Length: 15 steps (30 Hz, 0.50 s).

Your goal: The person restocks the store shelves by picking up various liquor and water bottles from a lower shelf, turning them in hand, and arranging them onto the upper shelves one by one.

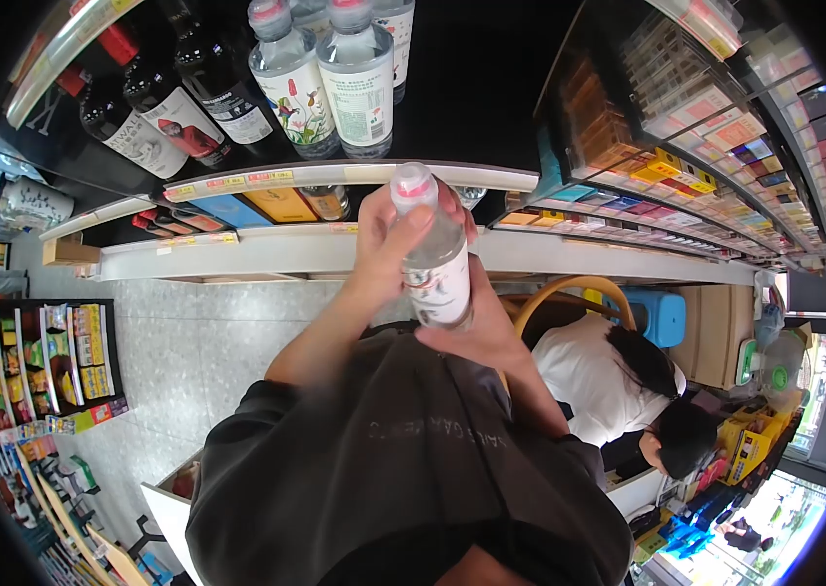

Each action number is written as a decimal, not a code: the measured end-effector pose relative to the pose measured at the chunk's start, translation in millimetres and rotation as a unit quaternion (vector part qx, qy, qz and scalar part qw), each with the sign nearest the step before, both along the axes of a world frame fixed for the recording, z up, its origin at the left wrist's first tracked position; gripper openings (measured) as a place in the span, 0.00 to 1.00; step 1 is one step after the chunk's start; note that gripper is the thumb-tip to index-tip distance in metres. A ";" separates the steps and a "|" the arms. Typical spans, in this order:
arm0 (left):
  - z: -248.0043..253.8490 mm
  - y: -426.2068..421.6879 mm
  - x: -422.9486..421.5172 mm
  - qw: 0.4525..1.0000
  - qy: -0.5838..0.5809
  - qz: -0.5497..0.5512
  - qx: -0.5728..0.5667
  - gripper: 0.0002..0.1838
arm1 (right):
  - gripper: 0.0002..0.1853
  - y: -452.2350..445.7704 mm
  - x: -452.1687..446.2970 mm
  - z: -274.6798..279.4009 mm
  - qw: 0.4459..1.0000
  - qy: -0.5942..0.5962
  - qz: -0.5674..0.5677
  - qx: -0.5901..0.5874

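I hold a clear plastic bottle (439, 283) with a pink top under a clear cap and a white, patterned label. It tilts in front of my chest, close to the shelf edge. My left hand (383, 239) is closed around its upper part, the thumb lying across just below the cap. Lower down, my right hand (476, 342) grips the bottle near its base; some of its fingers are hidden behind the bottle. Similar bottles with pink tops (356, 83) stand on the black shelf beyond my hands.
Dark wine bottles (222, 83) stand left on the same shelf. A glass-fronted cabinet of small boxes (716, 127) is at right. A person in a white top (589, 376) bends over near a wooden chair (579, 285). Snack racks (37, 361) stand across the grey tiled floor (188, 342).
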<state>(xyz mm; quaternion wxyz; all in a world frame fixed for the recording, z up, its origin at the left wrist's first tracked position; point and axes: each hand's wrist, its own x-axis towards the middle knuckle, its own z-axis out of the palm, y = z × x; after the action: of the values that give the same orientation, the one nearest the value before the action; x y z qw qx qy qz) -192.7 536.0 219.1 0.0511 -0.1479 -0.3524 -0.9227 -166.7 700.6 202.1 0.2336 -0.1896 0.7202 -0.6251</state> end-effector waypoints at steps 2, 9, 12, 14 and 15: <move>8.7 -3.1 -3.2 0.998 0.030 -0.049 0.025 0.23 | 0.48 4.4 -2.2 -1.7 0.995 -0.012 0.048 -0.083; 11.4 -2.7 -6.9 0.958 0.118 -0.246 0.093 0.26 | 0.42 -4.4 7.5 -15.1 0.964 -0.130 0.135 -0.186; 17.5 -7.8 -6.9 0.974 0.108 -0.197 0.016 0.28 | 0.37 -6.5 1.4 -6.0 0.971 -0.106 0.139 -0.165; 20.7 -5.9 -9.0 0.985 0.124 -0.116 -0.020 0.27 | 0.44 -3.3 -3.9 -5.3 0.983 -0.107 0.063 -0.134; 20.5 -6.1 -8.5 0.997 0.072 0.008 -0.028 0.26 | 0.41 -3.9 -12.4 -1.0 0.988 -0.038 0.032 -0.148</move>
<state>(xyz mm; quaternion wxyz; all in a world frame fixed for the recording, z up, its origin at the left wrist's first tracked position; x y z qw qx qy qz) -201.2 529.9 239.7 0.0797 -0.2127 -0.3746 -0.8989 -179.2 696.6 201.2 0.2500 -0.2208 0.6042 -0.7237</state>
